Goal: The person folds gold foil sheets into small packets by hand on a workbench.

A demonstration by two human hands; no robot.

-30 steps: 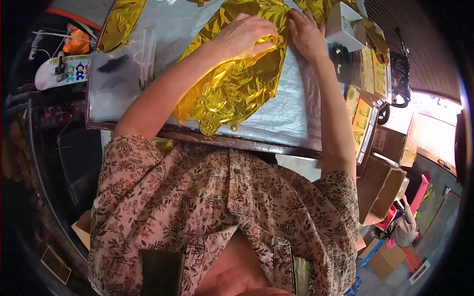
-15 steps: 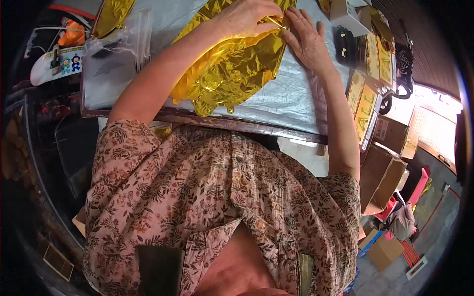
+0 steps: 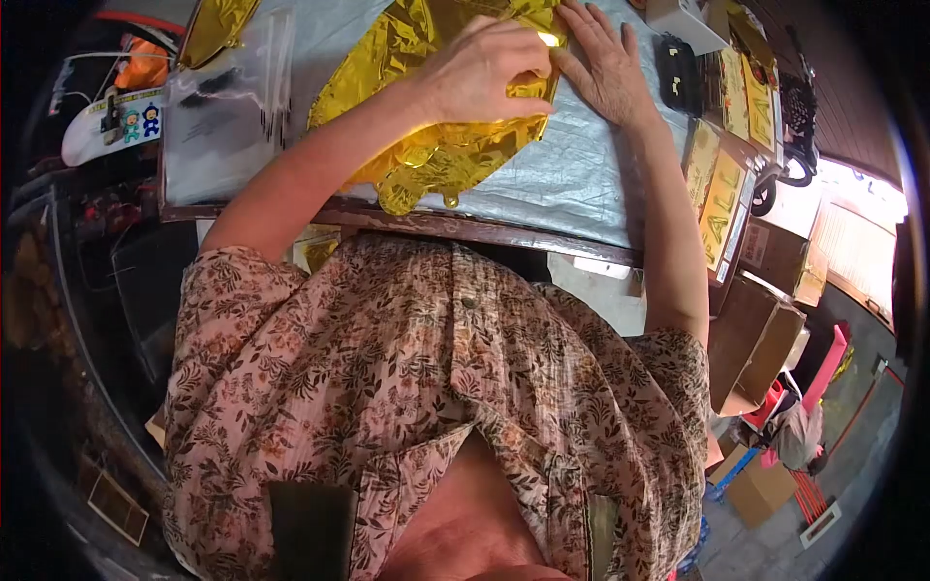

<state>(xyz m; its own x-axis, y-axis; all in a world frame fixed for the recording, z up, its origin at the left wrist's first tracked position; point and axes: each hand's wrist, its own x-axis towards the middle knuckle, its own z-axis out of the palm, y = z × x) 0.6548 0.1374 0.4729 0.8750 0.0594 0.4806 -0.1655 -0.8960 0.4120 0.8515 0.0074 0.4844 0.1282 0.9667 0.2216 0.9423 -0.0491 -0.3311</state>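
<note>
A crinkled gold foil balloon (image 3: pixel 426 179) lies flat on the table, its rounded tabs close to the front edge. My left hand (image 3: pixel 489 73) reaches across it from the left. The fingers are curled and the thumb is stretched along the foil near its right side; the fingertips are partly hidden. Beside the balloon's right edge, my right hand (image 3: pixel 603 73) rests flat with fingers spread, the thumb side touching the foil.
Clear plastic bags (image 3: pixel 228 116) and another gold foil piece (image 3: pixel 218 29) lie at the left of the table (image 3: pixel 591 184). On the right are a black case (image 3: pixel 678 76), a white box (image 3: pixel 686 21) and yellow-labelled boxes (image 3: pixel 725 208). Cardboard boxes (image 3: pixel 756 339) stand beyond the right side.
My left hand has moved toward me, away from the pinched spot beside my right hand. The foil has shifted a little to the left. My right hand stays almost in place, fingers more spread.
</note>
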